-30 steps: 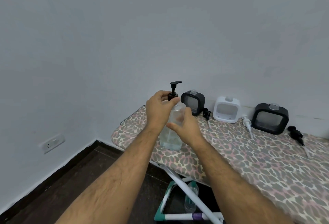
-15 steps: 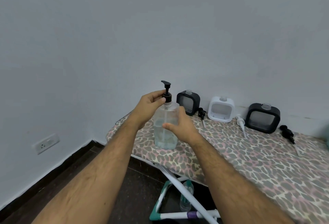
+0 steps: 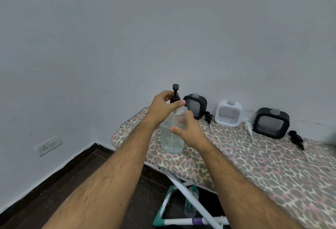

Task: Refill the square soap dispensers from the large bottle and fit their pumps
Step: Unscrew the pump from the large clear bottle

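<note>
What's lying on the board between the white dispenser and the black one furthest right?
A white pump, lying loose on the patterned board between the white dispenser and the right black dispenser, in the head view.

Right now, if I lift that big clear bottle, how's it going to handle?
The big clear bottle looks more than half full of liquid, so probably heavy for its size. Its smooth clear walls may be slippery, so the right hand should grip firmly. It is tall on a padded board, so likely tippy while the left hand holds the pump.

Open board (image 3: 254,170) front right, dispensers (image 3: 228,113) and loose pumps (image 3: 248,128) lining back wall
</note>
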### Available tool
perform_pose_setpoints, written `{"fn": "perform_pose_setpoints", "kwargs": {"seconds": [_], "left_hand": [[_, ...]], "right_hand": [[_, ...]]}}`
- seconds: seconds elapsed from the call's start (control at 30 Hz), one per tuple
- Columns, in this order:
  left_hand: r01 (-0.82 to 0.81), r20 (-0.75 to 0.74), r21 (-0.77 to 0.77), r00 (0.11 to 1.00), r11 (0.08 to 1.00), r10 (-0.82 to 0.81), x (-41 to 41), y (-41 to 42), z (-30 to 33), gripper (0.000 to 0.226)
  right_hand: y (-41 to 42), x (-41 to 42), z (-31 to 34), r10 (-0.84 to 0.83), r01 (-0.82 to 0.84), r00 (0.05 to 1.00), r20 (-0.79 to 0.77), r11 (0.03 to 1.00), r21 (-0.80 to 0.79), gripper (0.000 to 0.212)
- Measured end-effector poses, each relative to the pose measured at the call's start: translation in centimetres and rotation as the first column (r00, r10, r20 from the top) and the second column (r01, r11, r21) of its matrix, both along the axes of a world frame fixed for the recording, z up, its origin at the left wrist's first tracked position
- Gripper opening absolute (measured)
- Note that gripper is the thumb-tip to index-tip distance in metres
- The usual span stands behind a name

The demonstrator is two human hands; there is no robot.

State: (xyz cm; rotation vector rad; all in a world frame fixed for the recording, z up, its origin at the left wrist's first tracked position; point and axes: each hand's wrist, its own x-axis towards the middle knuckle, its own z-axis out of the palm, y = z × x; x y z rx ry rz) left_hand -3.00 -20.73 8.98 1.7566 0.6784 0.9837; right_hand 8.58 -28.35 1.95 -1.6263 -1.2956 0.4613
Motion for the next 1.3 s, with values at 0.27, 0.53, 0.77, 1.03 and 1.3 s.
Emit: {"fn": "perform_pose_setpoints", "kwargs": {"seconds": [0.27, 0.53, 0.77, 1.03, 1.3], "left_hand": [[0.100, 0.014, -0.030, 0.995, 0.995, -0.099, -2.1, 0.2, 0.0, 0.032], [-0.040, 0.105, -0.031, 0.994, 0.999, 0.043, -1.7, 0.8, -0.1, 0.048], [0.104, -0.026, -0.008, 0.994, 0.995, -0.104, -0.5, 0.2, 0.4, 0.029], [0.050, 0.040, -0.043, 0.998, 0.998, -0.048, -2.1, 0.7, 0.1, 0.041], [0.042, 0.091, -0.049, 0.995, 0.998, -0.038, -0.7, 0.3, 0.1, 0.028]], "right_hand": [[-0.2, -0.1, 0.0, 0.008, -0.007, 0.999, -0.049, 1.000, 0.023, 0.055], [-0.3, -0.2, 0.2, 0.004, -0.002, 0.999, -0.051, 0.999, 0.035, 0.057], [-0.3, -0.1, 0.1, -0.001, 0.002, 1.000, -0.019, 1.000, 0.019, 0.056], [-0.2, -0.2, 0.0, 0.004, -0.004, 1.000, -0.021, 0.999, 0.034, 0.063], [-0.3, -0.2, 0.1, 0.000, 0.001, 0.999, -0.034, 1.000, 0.025, 0.060]]}}
